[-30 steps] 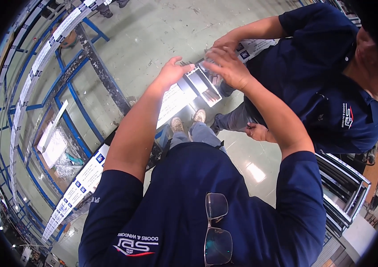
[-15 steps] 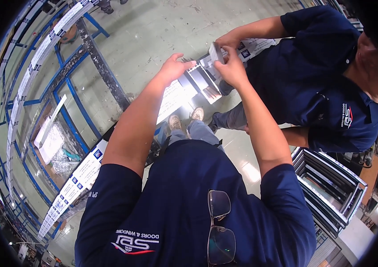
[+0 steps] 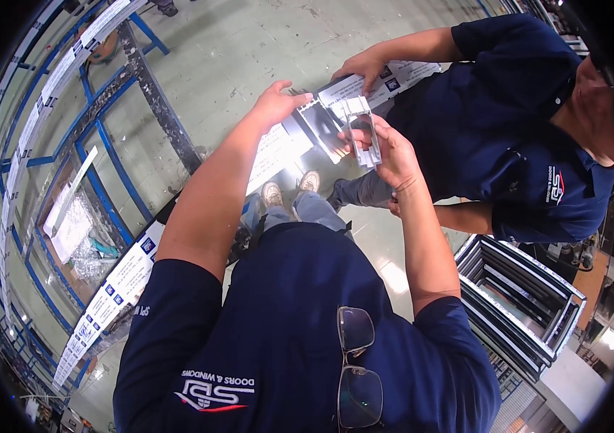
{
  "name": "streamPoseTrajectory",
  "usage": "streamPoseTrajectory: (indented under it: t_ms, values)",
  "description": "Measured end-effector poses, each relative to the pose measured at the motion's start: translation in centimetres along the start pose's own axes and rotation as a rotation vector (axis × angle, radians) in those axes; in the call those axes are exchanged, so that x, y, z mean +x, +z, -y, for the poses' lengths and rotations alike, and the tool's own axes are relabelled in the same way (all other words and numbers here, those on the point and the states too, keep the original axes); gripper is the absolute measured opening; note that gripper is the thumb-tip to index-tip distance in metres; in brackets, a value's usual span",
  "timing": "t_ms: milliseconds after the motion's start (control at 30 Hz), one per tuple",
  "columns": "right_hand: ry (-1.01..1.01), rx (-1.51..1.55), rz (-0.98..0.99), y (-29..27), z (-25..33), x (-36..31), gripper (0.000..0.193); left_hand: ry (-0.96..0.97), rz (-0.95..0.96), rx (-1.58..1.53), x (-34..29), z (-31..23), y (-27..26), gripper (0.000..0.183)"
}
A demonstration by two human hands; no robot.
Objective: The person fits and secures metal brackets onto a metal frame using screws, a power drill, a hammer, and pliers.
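Channel piece [image 3: 357,110], small and silver, sits tilted in the person's right hand [image 3: 398,160], thumb and fingers wrapped round it, just beside a larger metal profile [image 3: 315,123]. Across from it, the left hand [image 3: 275,106] is spread, thumb at the profile's upper edge; I can't tell whether it presses. A co-worker's hand [image 3: 364,68] rests on a film-covered strip [image 3: 411,72] beyond. Glasses [image 3: 357,361] hang on the person's navy shirt [image 3: 285,310].

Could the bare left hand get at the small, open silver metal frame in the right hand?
Probably yes: the left hand is close by, and the upper end of the silver metal frame looks uncovered by the right hand.
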State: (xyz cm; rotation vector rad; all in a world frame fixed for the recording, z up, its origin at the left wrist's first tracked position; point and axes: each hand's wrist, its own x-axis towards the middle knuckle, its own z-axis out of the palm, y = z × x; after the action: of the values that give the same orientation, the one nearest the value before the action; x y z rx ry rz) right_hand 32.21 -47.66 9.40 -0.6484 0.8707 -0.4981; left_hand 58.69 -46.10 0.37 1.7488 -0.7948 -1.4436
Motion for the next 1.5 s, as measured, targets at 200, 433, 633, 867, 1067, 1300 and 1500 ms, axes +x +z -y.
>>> streamPoseTrajectory:
  t_ms: [200,433,633,867,1067,1300,1500]
  values:
    - [-0.005,-0.026,-0.032,-2.1,-1.3,0.0,0.046,-0.027,0.014,0.025,-0.1,0.1,0.3,0.089]
    - [0.003,-0.228,-0.065,-0.8,-1.6,-0.4,0.047,0.022,-0.009,0.057,1.3,1.4,0.0,0.094]
    - [-0.035,-0.645,-0.338,5.6,-0.2,-3.4,0.06,0.289,0.193,0.266,4.1,2.7,2.9,0.068]
    - [-0.266,-0.977,0.236,-3.9,-0.2,13.1,0.069,0.09,-0.176,0.085,3.0,3.1,3.9,0.068]
    - [0.144,-1.802,1.204,-7.4,9.8,28.7,0.097,0.004,-0.163,0.059,-1.5,0.8,2.4,0.085]
    - [0.219,-1.955,1.335,-6.4,11.2,28.0,0.097,-0.025,-0.143,0.027,-1.5,-0.3,2.6,0.086]
    - [0.152,-1.974,1.391,-5.0,11.1,27.4,0.102,-0.05,-0.089,0.064,0.1,0.0,2.6,0.085]
